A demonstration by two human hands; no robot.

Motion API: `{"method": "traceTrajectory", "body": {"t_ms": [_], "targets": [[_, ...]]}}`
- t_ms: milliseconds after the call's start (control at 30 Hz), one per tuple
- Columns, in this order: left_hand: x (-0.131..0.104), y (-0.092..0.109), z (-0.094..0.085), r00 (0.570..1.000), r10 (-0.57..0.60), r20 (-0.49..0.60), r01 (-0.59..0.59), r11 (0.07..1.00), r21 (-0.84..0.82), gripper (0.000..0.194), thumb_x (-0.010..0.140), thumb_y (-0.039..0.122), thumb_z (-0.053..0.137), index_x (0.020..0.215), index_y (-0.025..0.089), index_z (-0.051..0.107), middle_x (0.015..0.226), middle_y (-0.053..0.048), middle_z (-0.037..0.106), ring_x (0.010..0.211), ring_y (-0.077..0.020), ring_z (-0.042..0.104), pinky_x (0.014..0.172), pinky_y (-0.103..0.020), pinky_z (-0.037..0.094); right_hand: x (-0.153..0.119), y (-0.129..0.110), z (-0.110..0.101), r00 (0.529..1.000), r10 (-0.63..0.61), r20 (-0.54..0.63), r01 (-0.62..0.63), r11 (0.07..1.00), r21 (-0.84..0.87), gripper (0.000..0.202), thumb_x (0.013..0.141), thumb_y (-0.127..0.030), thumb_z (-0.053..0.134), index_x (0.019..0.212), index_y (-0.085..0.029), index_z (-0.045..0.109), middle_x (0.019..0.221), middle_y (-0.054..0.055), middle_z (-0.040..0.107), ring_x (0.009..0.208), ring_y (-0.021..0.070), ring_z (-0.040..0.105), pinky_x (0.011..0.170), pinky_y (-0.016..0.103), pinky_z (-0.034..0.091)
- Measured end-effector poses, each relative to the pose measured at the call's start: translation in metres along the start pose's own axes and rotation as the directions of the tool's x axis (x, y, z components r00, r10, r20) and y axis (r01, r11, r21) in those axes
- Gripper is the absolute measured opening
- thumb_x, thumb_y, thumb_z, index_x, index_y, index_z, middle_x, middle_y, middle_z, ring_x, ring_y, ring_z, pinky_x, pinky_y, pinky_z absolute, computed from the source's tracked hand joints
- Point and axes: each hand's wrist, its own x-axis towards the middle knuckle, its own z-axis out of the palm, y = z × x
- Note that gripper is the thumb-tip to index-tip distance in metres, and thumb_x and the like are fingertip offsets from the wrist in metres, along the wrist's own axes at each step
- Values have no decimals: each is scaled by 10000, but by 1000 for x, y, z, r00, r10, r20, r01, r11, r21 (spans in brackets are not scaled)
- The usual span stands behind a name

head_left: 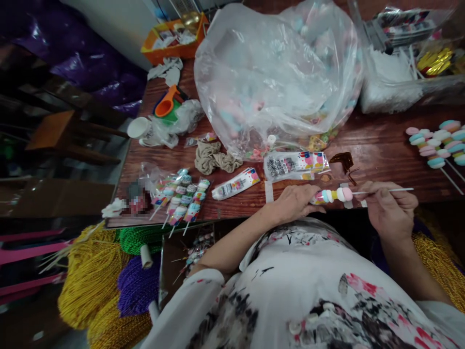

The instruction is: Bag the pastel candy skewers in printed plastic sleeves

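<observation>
A marshmallow skewer (336,195) in pink, blue, yellow and white lies level between my hands at the table's front edge. My left hand (296,201) is closed round its left end, which sits in a printed clear wrapper. Its white stick is pinched between the thumb and fingers of my right hand (392,206). Just behind my left hand lies a stack of printed wrappers (286,165), with another small stack (236,183) further left. Several wrapped skewers (185,196) lie at the left front.
A big clear bag of marshmallows (276,72) fills the back middle. Unwrapped skewers (436,143) lie at the right. At the back stand an orange tray (174,53) and a clear bin (392,94). A beige cloth (214,157) and a white cup (139,128) are on the left.
</observation>
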Motion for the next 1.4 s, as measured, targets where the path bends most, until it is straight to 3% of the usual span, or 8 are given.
{"method": "traceTrajectory", "body": {"t_ms": [100,233,367,533,833,1067,1267,1400], "targets": [[6,4,-4,995,-75,65,75,997,1,477,872,590,584,1054,150,548,1001,-94,699,916,-236,684,754,-315,497,5,-2,-1,998,-11,68,14,999,-49,101,824,-307,693,810,-247,774,746,33,697,763,203,692,704,360,590],[14,9,-10,990,-105,96,107,994,-20,533,859,630,573,1104,159,523,1035,-107,694,963,-263,680,794,-344,501,14,-3,-3,992,25,128,-11,994,-113,99,850,-296,678,858,-261,770,825,26,726,759,171,688,672,305,579],[19,10,-14,993,-103,63,108,991,-77,590,877,598,573,1250,153,468,1092,-133,684,1007,-287,674,823,-374,507,22,-5,5,980,77,182,-47,986,-162,118,859,-316,675,890,-241,761,833,17,734,670,139,665,632,284,571],[21,11,-14,995,-95,-31,86,970,-226,630,845,608,613,1278,172,474,1140,-121,670,1050,-280,656,866,-373,505,33,-7,16,977,64,204,-27,983,-180,113,866,-327,673,839,-249,750,806,3,733,685,131,658,642,270,548],[23,17,-11,978,-174,-117,122,927,-355,384,860,466,666,1082,170,564,978,-60,692,904,-218,658,789,-321,492,47,-18,39,921,107,375,18,949,-314,252,848,-405,682,703,-201,707,606,-15,673,525,95,601,510,209,503],[14,15,-15,955,-178,-237,123,965,-231,533,854,455,677,1287,195,506,1142,-75,685,1041,-231,650,901,-352,493,60,-17,37,973,122,194,-84,977,-197,210,819,-378,723,742,-183,729,662,6,705,548,107,630,496,217,521],[5,15,-10,922,-202,-329,236,970,65,430,865,334,657,1236,169,514,1117,-114,679,1034,-261,661,856,-369,516,64,-23,38,990,81,118,-58,980,-189,200,819,-337,730,711,-169,719,590,-5,667,479,82,577,472,197,483],[6,15,-4,917,-188,-351,225,972,68,410,877,410,645,1169,157,508,1086,-114,683,1016,-257,670,822,-351,516,62,-15,39,989,89,119,-64,978,-196,213,810,-349,741,696,-173,709,592,-8,664,479,83,569,455,197,460]]}}
